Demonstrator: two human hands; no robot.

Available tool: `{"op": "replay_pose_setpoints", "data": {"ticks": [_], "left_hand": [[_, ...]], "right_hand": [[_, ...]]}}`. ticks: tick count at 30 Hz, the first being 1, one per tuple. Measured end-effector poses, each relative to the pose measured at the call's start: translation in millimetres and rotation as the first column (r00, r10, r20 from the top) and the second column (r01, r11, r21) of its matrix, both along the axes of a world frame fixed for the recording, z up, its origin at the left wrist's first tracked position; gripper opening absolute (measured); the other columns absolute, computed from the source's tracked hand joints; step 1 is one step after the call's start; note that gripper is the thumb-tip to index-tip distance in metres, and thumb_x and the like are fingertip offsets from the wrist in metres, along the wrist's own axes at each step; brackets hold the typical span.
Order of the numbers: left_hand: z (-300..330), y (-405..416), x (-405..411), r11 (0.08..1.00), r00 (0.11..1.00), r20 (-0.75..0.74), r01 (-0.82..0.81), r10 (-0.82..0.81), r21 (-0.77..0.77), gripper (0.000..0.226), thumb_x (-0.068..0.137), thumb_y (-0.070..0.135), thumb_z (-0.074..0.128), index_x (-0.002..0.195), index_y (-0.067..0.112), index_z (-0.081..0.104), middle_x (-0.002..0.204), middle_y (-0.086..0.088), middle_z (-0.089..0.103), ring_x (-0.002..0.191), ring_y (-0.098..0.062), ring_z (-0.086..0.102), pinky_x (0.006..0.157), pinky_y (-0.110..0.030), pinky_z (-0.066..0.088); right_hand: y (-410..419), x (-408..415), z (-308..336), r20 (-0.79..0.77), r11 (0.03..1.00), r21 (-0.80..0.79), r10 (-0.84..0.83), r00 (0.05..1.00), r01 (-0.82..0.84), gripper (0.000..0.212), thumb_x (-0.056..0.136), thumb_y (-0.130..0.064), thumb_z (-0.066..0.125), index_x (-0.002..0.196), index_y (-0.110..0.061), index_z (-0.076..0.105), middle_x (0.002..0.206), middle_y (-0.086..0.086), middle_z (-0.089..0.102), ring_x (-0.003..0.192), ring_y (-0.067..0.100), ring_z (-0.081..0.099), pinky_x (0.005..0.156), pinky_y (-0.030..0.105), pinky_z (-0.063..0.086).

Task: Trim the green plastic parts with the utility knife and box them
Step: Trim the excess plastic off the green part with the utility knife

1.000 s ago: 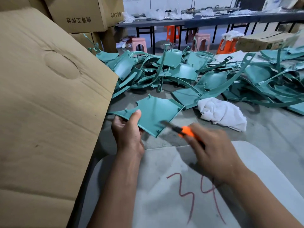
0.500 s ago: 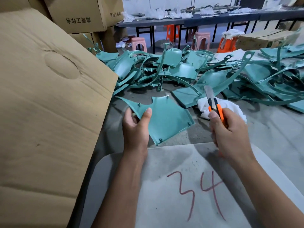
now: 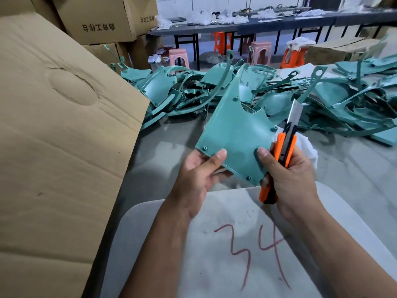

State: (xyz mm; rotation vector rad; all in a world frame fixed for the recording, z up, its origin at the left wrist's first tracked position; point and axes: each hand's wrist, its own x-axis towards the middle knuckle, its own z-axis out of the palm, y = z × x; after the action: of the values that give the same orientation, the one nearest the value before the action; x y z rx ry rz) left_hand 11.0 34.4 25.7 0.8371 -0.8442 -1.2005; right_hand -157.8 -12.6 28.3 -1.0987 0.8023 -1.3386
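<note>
A flat green plastic part (image 3: 234,134) with small screw bosses is held upright above the table, its pointed end up. My left hand (image 3: 199,177) pinches its lower left corner between thumb and fingers. My right hand (image 3: 287,175) grips the orange utility knife (image 3: 283,155), blade out and pointing up, while its thumb presses on the part's lower right edge. A large pile of untrimmed green parts (image 3: 322,100) lies across the table behind. The open flap of a cardboard box (image 3: 60,147) rises on the left.
A white rag (image 3: 309,149) lies behind my right hand. A grey rounded board marked "34" (image 3: 247,254) sits at the near edge. Stacked cartons (image 3: 101,20) stand at the back left; stools and a long table are farther off.
The green part has been turned from lying tilted to standing upright and moved right. My right hand with the knife has come in to the part, its thumb now on the edge.
</note>
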Motion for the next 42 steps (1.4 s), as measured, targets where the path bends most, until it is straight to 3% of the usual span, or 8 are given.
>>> {"op": "replay_pose_setpoints", "data": {"ticks": [6,8,12,16,24,30,38,42], "left_hand": [[-7.8,-7.2,-10.2,0.972,0.967,0.110,-0.223,0.230,-0.077,0.021,0.093,0.019,0.063,0.108,0.022,0.077,0.116,-0.008,0.075,0.109,-0.030,0.070,0.094,-0.052,0.055],[-14.3,-9.4,1.3,0.930,0.862,0.348,-0.339,0.367,-0.141,0.020,0.093,0.025,0.062,0.106,0.018,0.075,0.101,-0.006,0.076,0.092,-0.024,0.068,0.087,-0.054,0.055],[-24.7,-10.1,3.7,0.896,0.656,0.619,-0.387,0.432,-0.216,0.033,0.095,0.038,0.056,0.094,0.008,0.071,0.076,-0.028,0.065,0.070,-0.016,0.053,0.065,-0.056,0.050],[-23.4,-7.4,-2.2,0.899,0.582,0.691,-0.348,0.429,-0.265,0.029,0.095,0.036,0.055,0.076,0.016,0.064,0.057,0.002,0.058,0.051,-0.009,0.045,0.048,-0.040,0.038],[-21.2,-5.2,1.4,0.919,0.599,0.708,-0.341,0.373,-0.195,0.034,0.093,0.035,0.058,0.106,0.007,0.073,0.088,-0.026,0.070,0.076,-0.038,0.067,0.068,-0.057,0.057],[-20.6,-3.8,1.1,0.927,0.570,0.740,-0.309,0.358,-0.211,0.024,0.093,0.032,0.059,0.099,0.014,0.074,0.078,-0.008,0.072,0.072,-0.031,0.066,0.065,-0.050,0.054],[-18.1,1.2,9.7,0.948,0.614,0.730,-0.275,0.300,-0.158,0.035,0.090,0.033,0.060,0.108,0.006,0.074,0.094,-0.013,0.076,0.088,-0.032,0.072,0.076,-0.053,0.059],[-16.5,1.2,9.5,0.954,0.646,0.712,-0.272,0.277,-0.125,0.034,0.090,0.032,0.061,0.110,0.008,0.074,0.095,-0.007,0.077,0.091,-0.026,0.073,0.079,-0.052,0.060]], "right_hand": [[-5.7,-3.2,-13.8,-0.394,0.942,-0.312,-0.244,0.886,0.120,0.041,0.096,-0.056,0.064,0.080,-0.019,0.057,0.067,0.006,0.058,0.056,0.028,0.047,0.052,0.039,0.042],[-6.5,-6.5,-15.4,-0.488,0.833,-0.533,-0.447,0.750,0.150,0.051,0.105,-0.054,0.044,0.083,-0.010,0.055,0.067,0.007,0.058,0.060,0.028,0.051,0.055,0.046,0.042],[8.3,0.8,-11.8,-0.499,0.641,-0.761,-0.482,0.720,-0.099,0.033,0.107,-0.042,0.045,0.081,-0.021,0.046,0.061,-0.015,0.040,0.055,0.010,0.040,0.052,0.027,0.036],[11.7,11.2,-15.3,-0.603,0.612,-0.759,-0.536,0.591,-0.221,0.029,0.106,-0.043,0.045,0.084,-0.025,0.040,0.064,-0.016,0.035,0.052,0.014,0.037,0.047,0.038,0.036],[-15.6,-14.4,-13.6,-0.603,0.734,-0.659,-0.645,0.469,0.162,0.034,0.109,-0.038,0.046,0.080,-0.022,0.038,0.057,-0.013,0.033,0.049,0.019,0.032,0.047,0.029,0.020],[1.9,2.5,-11.4,-0.555,0.593,-0.792,-0.601,0.575,-0.145,0.034,0.108,-0.047,0.043,0.083,-0.024,0.042,0.060,-0.016,0.032,0.049,0.010,0.034,0.050,0.021,0.026],[-29.0,-30.9,-14.5,-0.638,0.743,-0.636,-0.658,0.400,0.206,0.036,0.109,-0.037,0.047,0.082,-0.014,0.047,0.059,0.003,0.046,0.052,0.031,0.041,0.050,0.036,0.026],[-7.6,-16.9,-7.0,-0.536,0.657,-0.754,-0.628,0.565,0.015,0.031,0.107,-0.037,0.048,0.082,-0.018,0.050,0.058,-0.015,0.036,0.048,0.016,0.035,0.047,0.027,0.027]]}}
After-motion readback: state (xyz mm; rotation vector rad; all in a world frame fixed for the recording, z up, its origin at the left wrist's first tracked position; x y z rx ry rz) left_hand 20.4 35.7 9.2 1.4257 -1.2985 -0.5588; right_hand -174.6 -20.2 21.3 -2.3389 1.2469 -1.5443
